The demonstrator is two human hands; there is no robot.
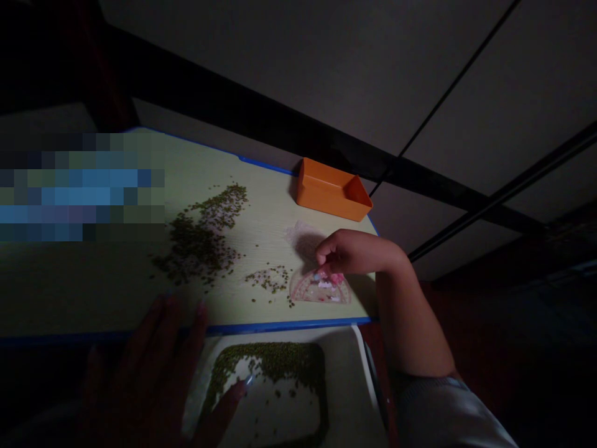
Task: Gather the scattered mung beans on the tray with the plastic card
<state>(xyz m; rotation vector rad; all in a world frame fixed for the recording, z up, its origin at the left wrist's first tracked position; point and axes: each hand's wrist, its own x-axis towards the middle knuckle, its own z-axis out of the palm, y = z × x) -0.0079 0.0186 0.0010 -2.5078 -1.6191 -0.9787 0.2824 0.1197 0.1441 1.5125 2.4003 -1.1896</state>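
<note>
A clear, pinkish half-round protractor [321, 292] lies on or close to the pale table near its right end. My right hand [342, 252] is closed, with curled fingertips gripping its curved upper edge. Small green beans [270, 279] lie just left of the protractor, and a larger heap of beans [196, 242] is spread farther left. Dark and partly in shadow, my left hand [153, 361] is open at the table's front edge, fingers spread. Its thumb reaches over a white tray [364, 373] that holds more green beans [284, 358].
An orange open box [333, 193] stands at the back right of the table [261, 230], which has a blue rim. Behind it runs a dark-framed panel wall [298, 81]. A blurred-out blue patch [84, 193] covers the left side.
</note>
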